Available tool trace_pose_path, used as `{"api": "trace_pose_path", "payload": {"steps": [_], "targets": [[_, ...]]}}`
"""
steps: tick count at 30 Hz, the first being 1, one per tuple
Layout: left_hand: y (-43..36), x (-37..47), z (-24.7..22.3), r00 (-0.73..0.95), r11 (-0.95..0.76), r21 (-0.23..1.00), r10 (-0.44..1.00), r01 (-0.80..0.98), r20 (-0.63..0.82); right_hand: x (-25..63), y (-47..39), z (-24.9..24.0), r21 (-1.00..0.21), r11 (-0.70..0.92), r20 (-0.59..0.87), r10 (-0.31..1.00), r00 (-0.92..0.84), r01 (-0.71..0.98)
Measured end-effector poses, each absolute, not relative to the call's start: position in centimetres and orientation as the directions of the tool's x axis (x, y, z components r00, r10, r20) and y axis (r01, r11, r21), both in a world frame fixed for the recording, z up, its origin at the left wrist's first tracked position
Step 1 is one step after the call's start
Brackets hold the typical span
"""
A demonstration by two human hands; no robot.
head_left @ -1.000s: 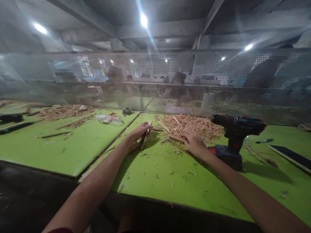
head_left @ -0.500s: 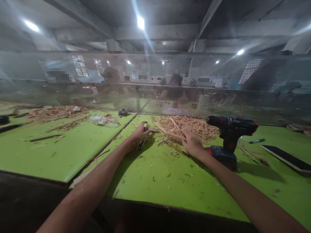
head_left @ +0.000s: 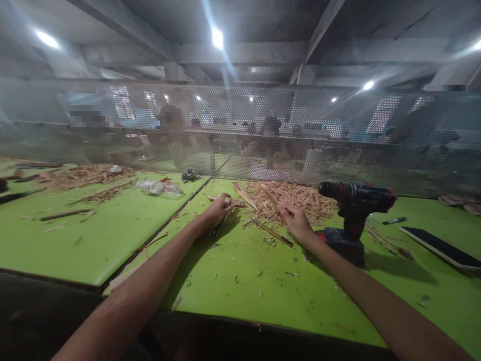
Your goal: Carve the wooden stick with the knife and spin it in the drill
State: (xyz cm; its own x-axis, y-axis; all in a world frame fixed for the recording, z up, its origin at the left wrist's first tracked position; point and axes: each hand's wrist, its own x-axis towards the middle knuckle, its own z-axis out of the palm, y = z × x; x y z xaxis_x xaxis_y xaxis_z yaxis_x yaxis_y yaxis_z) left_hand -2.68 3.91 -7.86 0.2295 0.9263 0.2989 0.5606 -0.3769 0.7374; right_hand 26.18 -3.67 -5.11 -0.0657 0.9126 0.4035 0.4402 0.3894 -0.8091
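Hands at a heap of wood shavings on the green bench.

We count two bare hands, one cordless drill, one plastic bottle. Our left hand [head_left: 218,210] is closed round a small dark-handled tool [head_left: 217,228] on the green tabletop [head_left: 240,281]. Our right hand [head_left: 298,220] pinches a thin pale wooden stick [head_left: 271,196] that slants up over the tan pile of wood shavings [head_left: 300,196]. The black-and-red cordless drill [head_left: 351,208] stands just right of that hand. The clear plastic bottle [head_left: 160,187] lies well left. No lettering is legible to us.

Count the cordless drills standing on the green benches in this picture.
1. The cordless drill stands on the green bench, just beyond the right hand. Others may be hidden behind the mesh screen.
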Motion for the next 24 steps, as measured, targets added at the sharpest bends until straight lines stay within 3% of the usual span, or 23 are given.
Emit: {"api": "trace_pose_path", "payload": {"steps": [3, 6, 8, 11, 13, 17, 20, 24], "targets": [[4.0, -2.8, -7.9, 0.235, -0.390, 0.710, 0.921, 0.587, 0.311, 26.0, -3.9, -5.1, -0.957, 0.197, 0.174, 0.977, -0.122, 0.212], [4.0, -2.9, -8.0, 0.235, -0.401, 0.677, 0.915, 0.617, 0.328, 26.0, -4.0, -5.0, -0.933, 0.193, 0.169, 0.980, -0.104, 0.303], [4.0, -2.9, -8.0, 0.237, -0.405, 0.657, 0.913, 0.636, 0.333, 26.2, -4.1, -4.8, -0.765, 0.281, 0.316, 0.948, -0.041, 0.580], [4.1, -2.8, -8.0, 0.243, -0.410, 0.627, 0.909, 0.663, 0.338, 26.6, -4.4, -4.0, -0.363, 0.242, 0.421, 0.904, -0.073, 0.900], [4.2, -2.9, -8.1, 0.248, -0.412, 0.607, 0.908, 0.679, 0.339, 26.9, -4.5, -3.6, -0.234, 0.202, 0.375, 0.921, -0.103, 0.951], [4.4, -2.9, -8.5, 0.259, -0.417, 0.564, 0.903, 0.713, 0.342, 27.0, -4.4, -3.5, -0.105, 0.213, 0.420, 0.895, -0.151, 0.971], [4.6, -2.9, -8.7, 0.260, -0.424, 0.524, 0.897, 0.739, 0.358, 26.8, -4.4, -3.6, -0.119, 0.226, 0.448, 0.881, -0.151, 0.967], [4.7, -2.8, -8.9, 0.280, -0.454, 0.471, 0.875, 0.757, 0.394, 27.0, -4.2, -3.6, -0.324, 0.187, 0.380, 0.924, -0.053, 0.927]]}}
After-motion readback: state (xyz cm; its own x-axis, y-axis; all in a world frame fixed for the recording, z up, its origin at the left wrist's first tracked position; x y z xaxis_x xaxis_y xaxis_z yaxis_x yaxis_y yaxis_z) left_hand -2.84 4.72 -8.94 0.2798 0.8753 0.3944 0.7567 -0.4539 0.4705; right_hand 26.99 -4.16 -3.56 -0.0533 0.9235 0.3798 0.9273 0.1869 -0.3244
